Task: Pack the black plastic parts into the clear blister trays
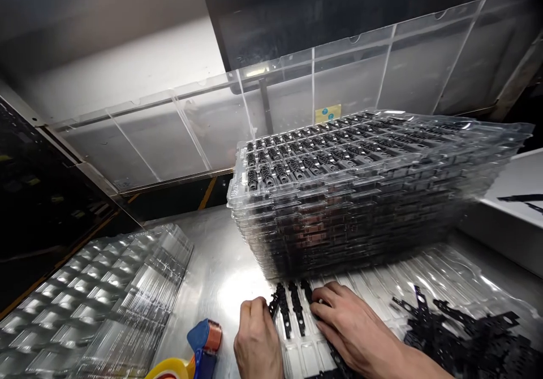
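My left hand (258,338) is closed, its thumb and fingers pinching a narrow black slotted part (275,304) at the left edge of a clear plastic tray (302,355). Two similar black parts (297,309) lie side by side in the tray's slots between my hands. My right hand (354,328) reaches in from the right with curled fingers, closed on the end of another black part (306,289). Further black pieces show partly under my right palm; whether they are held is hidden.
A tall stack of filled clear trays (339,209) stands behind my hands. Loose black parts (470,334) are heaped on the right. Nested clear trays (114,288) sit left, near a tape dispenser (204,342) on the metal table (212,254). A white box (515,220) is far right.
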{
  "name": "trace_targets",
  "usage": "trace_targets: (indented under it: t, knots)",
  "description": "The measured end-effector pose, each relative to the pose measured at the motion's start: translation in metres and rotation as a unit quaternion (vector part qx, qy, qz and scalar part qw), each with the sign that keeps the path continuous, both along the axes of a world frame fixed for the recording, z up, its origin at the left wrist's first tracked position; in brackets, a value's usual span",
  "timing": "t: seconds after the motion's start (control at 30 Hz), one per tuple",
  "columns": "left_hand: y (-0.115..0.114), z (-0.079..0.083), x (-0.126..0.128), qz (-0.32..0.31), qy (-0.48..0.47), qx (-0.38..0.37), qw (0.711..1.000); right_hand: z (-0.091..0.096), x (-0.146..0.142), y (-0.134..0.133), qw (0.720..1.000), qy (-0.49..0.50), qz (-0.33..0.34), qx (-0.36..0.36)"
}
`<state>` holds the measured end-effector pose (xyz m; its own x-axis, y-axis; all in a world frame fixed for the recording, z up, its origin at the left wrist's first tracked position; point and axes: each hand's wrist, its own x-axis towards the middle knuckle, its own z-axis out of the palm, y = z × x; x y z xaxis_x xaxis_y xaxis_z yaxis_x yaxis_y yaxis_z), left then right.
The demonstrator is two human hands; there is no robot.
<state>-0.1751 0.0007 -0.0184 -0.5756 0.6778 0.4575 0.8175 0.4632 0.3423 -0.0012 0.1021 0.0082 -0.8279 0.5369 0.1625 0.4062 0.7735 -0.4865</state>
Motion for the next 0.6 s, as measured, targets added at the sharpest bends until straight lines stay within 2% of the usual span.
trace_targets:
  t: [0.13,0.2,0.3,0.43,0.5,0.6]
  knots:
    - [-0.005,0.005,-0.007,0.042,-0.004,0.065,0.997,-0.003,0.002,-0.001,1.000,0.009,0.005,-0.011]
    - [-0.007,0.006,-0.009,0.046,-0.014,0.069,0.996,-0.002,0.002,-0.001,1.000,0.007,0.008,-0.013]
    - [-0.003,0.008,-0.005,0.038,0.000,-0.025,0.999,-0.001,0.002,-0.002,1.000,0.002,0.002,-0.011]
    - [0.007,0.017,0.001,0.020,0.032,-0.162,0.986,0.000,0.003,-0.002,1.000,0.011,0.013,-0.015]
    - [0.010,0.024,0.000,-0.007,0.022,-0.196,0.980,0.001,0.001,0.000,1.000,0.019,0.017,-0.017]
    - [0.009,0.029,-0.007,-0.035,-0.002,-0.199,0.979,0.005,-0.001,0.004,1.000,0.010,0.015,-0.002]
